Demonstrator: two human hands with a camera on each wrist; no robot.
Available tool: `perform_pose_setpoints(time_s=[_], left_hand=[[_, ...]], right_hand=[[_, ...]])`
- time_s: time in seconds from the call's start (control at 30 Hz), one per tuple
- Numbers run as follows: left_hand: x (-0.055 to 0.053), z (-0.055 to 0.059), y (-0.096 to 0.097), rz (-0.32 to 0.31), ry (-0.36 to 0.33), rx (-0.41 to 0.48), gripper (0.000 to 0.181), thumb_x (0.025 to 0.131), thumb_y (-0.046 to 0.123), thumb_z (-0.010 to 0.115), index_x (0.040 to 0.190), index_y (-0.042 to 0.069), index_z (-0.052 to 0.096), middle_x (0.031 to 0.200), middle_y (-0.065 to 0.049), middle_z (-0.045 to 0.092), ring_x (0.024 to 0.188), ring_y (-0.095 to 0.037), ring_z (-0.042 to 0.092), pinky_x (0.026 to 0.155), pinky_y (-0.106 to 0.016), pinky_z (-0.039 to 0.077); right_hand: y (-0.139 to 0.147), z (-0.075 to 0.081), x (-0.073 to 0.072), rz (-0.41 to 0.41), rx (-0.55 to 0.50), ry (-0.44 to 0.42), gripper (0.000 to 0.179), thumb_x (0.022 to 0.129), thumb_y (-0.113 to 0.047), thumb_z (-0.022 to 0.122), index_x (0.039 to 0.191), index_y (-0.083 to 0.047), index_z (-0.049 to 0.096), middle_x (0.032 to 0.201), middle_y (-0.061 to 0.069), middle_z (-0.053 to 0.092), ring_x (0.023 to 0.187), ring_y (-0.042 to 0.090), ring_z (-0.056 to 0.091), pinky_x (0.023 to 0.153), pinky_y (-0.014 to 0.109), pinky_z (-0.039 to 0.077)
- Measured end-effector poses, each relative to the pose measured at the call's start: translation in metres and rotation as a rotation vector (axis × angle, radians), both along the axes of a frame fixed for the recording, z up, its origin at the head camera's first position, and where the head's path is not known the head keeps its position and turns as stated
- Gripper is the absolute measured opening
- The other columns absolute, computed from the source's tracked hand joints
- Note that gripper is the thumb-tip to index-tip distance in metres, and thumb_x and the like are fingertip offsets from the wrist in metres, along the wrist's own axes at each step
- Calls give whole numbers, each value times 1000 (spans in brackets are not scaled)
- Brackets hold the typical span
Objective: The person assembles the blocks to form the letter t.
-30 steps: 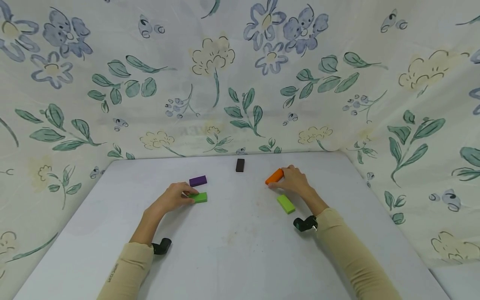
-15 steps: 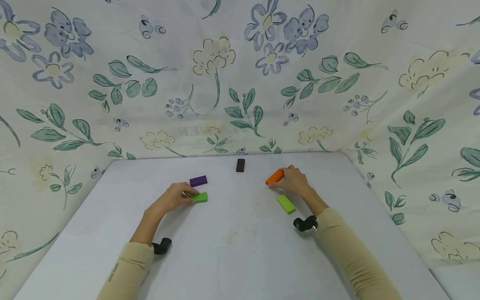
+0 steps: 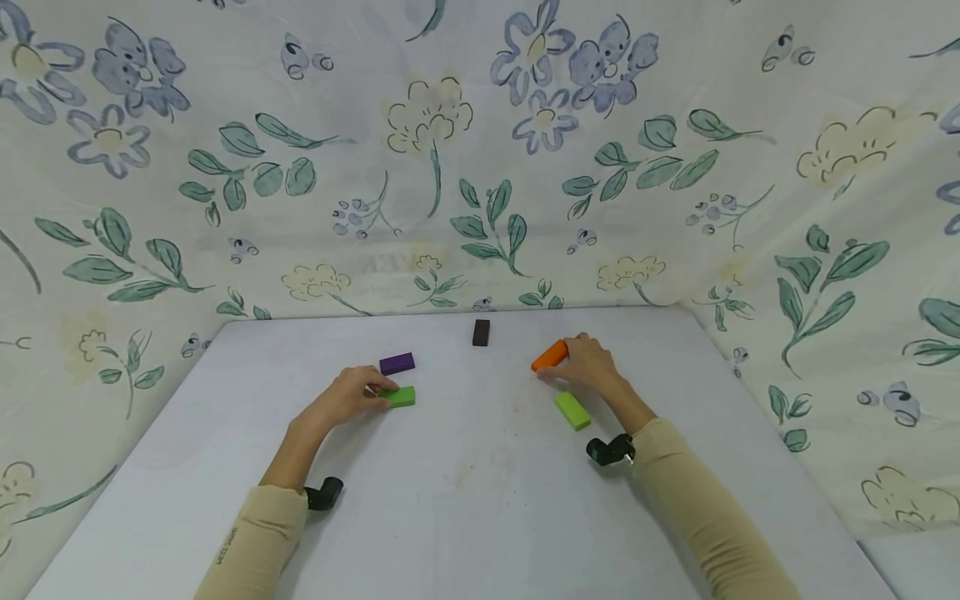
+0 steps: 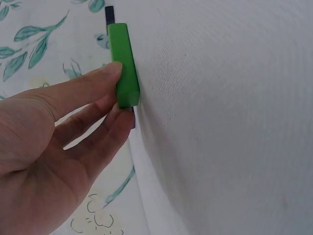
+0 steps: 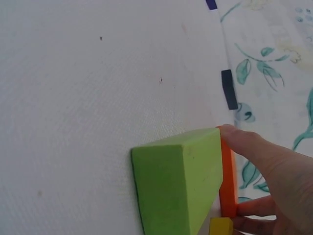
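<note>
My left hand (image 3: 349,395) pinches one end of a bright green block (image 3: 402,397) between thumb and fingers, at the left of the white table. Just behind it lies a purple block (image 3: 397,363). On the right side, my right hand (image 3: 588,364) grips an orange block (image 3: 550,355) by its ends, thumb at the near end and fingers at the far one. A lime-green block (image 3: 572,410) lies on the table in front of that hand. The right wrist view also shows a small yellow block (image 5: 221,226) beside the fingers; the head view does not show it.
A black block (image 3: 481,332) lies near the back edge of the white table (image 3: 480,500), between the two hands. Floral cloth (image 3: 480,167) hangs behind the table and along its sides. Each wrist carries a small black camera, such as the right wrist camera (image 3: 609,450).
</note>
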State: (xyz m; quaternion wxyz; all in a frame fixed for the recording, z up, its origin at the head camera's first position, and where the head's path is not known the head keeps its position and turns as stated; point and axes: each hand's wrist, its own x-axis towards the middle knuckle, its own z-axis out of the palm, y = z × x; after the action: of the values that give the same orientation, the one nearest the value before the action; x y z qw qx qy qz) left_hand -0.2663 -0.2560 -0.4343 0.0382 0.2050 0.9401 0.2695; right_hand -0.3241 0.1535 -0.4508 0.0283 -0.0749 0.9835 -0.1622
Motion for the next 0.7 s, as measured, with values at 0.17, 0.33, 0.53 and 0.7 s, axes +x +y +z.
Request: perform_pose_setpoints(time_s=[0.17, 0.33, 0.53, 0.7], left_hand=[[0, 0, -1, -1, 0, 2, 25, 83, 1, 74, 108, -2, 73, 104, -15, 71, 94, -25, 64, 82, -37, 56], [1, 0, -1, -3, 3, 2, 25, 83, 1, 73, 108, -3, 73, 104, -15, 71, 95, -27, 65, 82, -38, 56], [1, -1, 0, 3, 3, 4, 25, 83, 0, 73, 108, -2, 73, 104, -15, 71, 95, -28, 65, 82, -38, 56], [0, -2, 0, 13, 2, 2, 25, 83, 1, 74, 108, -1, 73, 104, -14, 71, 95, -25, 65, 83, -37, 56]], right_hand=[[0, -1, -1, 0, 10, 6, 77, 78, -59, 74, 124, 2, 61, 110, 18, 58, 94, 29, 52, 84, 44, 50], [0, -2, -4, 3, 21, 21, 74, 78, -59, 74, 119, 1, 62, 105, 16, 59, 91, 27, 52, 81, 42, 49], [-2, -2, -3, 15, 1, 39, 71, 78, -57, 74, 118, 1, 63, 106, 15, 59, 92, 27, 53, 82, 42, 49], [-4, 0, -3, 29, -25, 84, 73, 77, -59, 75, 120, 0, 64, 108, 16, 61, 94, 27, 54, 83, 43, 51]])
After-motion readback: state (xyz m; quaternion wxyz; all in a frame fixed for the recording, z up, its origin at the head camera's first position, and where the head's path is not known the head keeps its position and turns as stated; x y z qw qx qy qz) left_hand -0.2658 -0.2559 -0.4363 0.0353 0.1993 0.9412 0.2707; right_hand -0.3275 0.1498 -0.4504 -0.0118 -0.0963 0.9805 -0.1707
